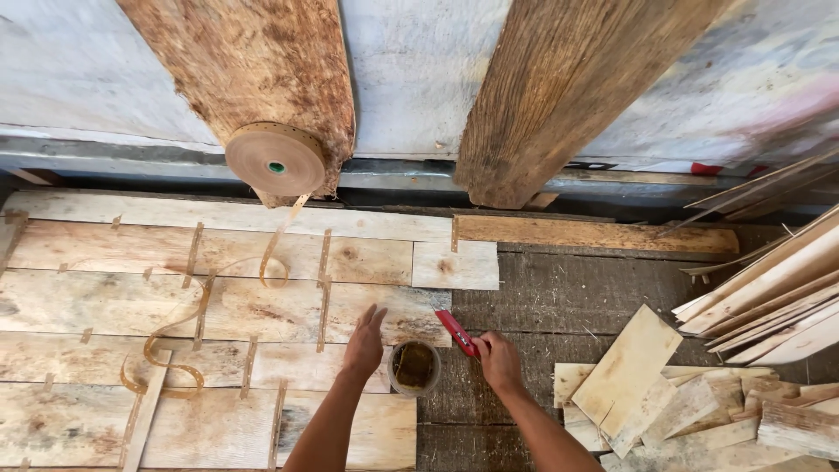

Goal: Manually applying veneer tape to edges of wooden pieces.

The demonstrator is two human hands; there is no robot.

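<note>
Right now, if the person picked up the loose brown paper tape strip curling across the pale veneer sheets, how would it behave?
The brown paper tape strip would probably flop and sag, since it already lies in loose curls. It looks thin, so likely very light. It seems to run up to the brown tape roll, so lifting might tug that.

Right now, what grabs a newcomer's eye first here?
The big roll of brown paper tape at top left, its loose strip curling down over the joined veneer sheets. Near the middle, the right hand holds a red knife, and the left hand lies flat beside a small glue pot.
</note>
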